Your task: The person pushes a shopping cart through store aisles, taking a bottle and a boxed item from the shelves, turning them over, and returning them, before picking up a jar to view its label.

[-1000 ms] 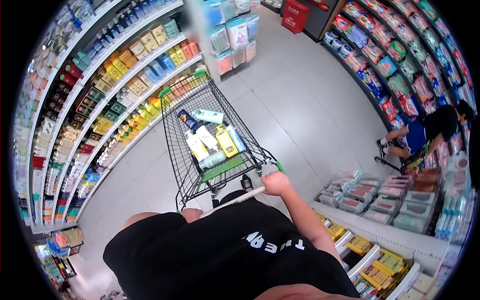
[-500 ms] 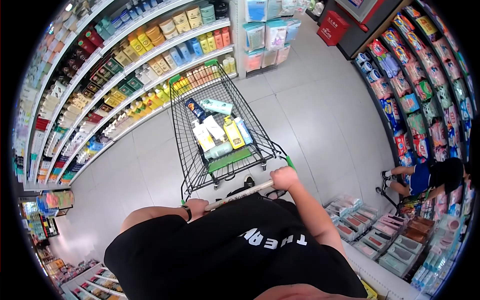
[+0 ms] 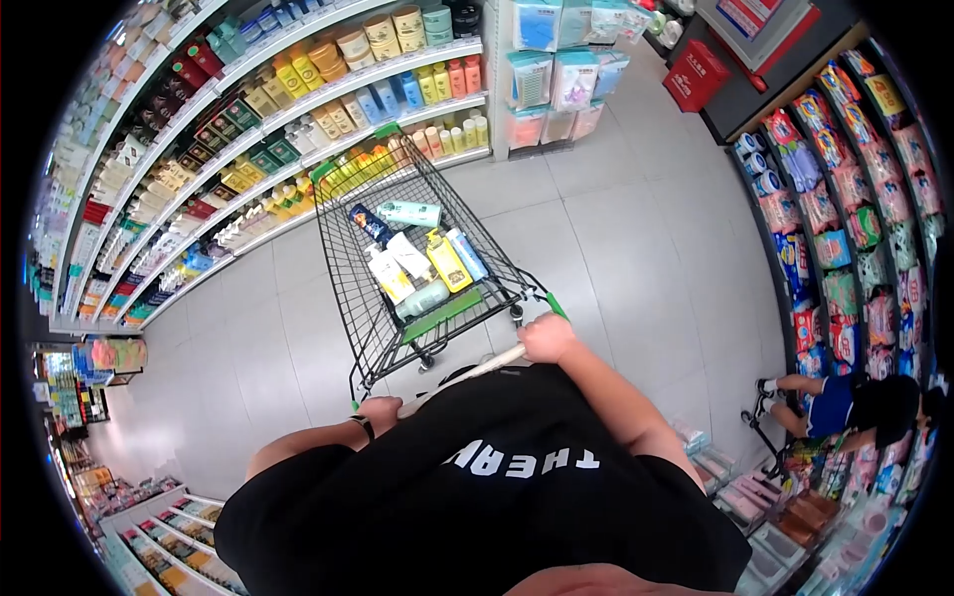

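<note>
My left hand [image 3: 381, 410], with a dark band at the wrist, is closed around the left end of the pale push handle [image 3: 465, 378] of a shopping cart. Closed on the handle's right end is my right hand [image 3: 547, 339]. The black wire cart [image 3: 437, 320] has green trim. Inside it lie a dark blue pack [image 3: 371, 223], a mint bottle [image 3: 412, 213], a white pump bottle [image 3: 390, 275], a white pack [image 3: 407, 255], a yellow pump bottle [image 3: 448, 261], a blue-and-white bottle [image 3: 466, 253] and a pale green bottle [image 3: 422, 298].
Shelves of bottles and jars [image 3: 268, 109] curve along the left, close to the cart's front. Hanging packs [image 3: 552, 79] fill the shelf end. A red box [image 3: 697, 75] stands at the back right. Another person [image 3: 860, 407] is beside the right-hand shelves [image 3: 835, 219]. Grey tiles [image 3: 636, 258] floor the aisle.
The cart has swung leftward, its front now nearer the left shelves. Both hands stay on the handle. The shelf end and red box sit farther right in view.
</note>
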{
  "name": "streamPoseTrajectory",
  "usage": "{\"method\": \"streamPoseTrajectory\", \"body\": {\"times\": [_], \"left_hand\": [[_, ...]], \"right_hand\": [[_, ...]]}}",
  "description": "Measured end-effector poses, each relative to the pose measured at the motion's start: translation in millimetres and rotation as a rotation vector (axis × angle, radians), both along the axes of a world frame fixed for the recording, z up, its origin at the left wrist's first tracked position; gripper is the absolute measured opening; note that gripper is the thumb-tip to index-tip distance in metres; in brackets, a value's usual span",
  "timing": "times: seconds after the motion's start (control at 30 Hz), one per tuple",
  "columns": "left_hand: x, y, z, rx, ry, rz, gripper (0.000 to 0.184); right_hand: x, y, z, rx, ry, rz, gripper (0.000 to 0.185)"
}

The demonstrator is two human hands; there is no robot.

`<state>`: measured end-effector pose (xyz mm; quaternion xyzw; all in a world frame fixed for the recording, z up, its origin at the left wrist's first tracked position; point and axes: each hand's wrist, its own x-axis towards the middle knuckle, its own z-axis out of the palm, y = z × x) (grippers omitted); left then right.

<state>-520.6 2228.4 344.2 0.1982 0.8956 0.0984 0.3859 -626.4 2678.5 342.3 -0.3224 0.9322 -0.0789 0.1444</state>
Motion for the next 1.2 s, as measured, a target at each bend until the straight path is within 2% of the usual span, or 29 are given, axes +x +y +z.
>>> {"method": "streamPoseTrajectory", "body": {"times": [0.1, 0.23, 0.33, 0.4, 0.5, 0.53, 0.77, 1.0, 1.2], "left_hand": [[6.3, 21.4, -8.7, -0.024, 0.095, 0.103, 0.037], [-17.0, 51.9, 1.8, -0.053, 0.031, 0.167, 0.039], [-20.0, 97.6, 12.7, -0.153, 0.042, 0.276, 0.041], [-23.9, 117.7, 13.9, -0.297, 0.022, 0.43, 0.041], [-30.8, 144.0, 19.0, -0.303, 0.091, 0.52, 0.039], [-18.5, 175.7, 21.1, -0.309, 0.094, 0.544, 0.039], [-27.2, 221.6, 25.7, -0.297, 0.19, 0.689, 0.037], [-45.6, 250.7, 31.6, -0.203, 0.129, 0.797, 0.034], [-51.1, 240.1, 7.4, -0.188, -0.001, 0.85, 0.038]], "right_hand": [[-35.5, 15.8, -0.1, -0.043, 0.008, 0.068, 0.019], [-95.5, 23.1, 18.1, -0.003, -0.07, 0.173, 0.02], [-128.3, 40.1, 13.6, 0.005, -0.094, 0.215, 0.018], [-152.3, 42.7, 15.3, 0.021, -0.098, 0.245, 0.019], [-190.1, 50.5, 25.5, 0.029, -0.098, 0.316, 0.02], [-188.4, 74.6, 27.4, 0.033, -0.088, 0.341, 0.02], [-236.0, 75.8, 36.1, 0.065, -0.089, 0.455, 0.021], [-276.5, 76.0, 30.5, 0.067, -0.077, 0.537, 0.022], [-296.2, 67.4, 16.0, 0.01, -0.032, 0.574, 0.022]]}}
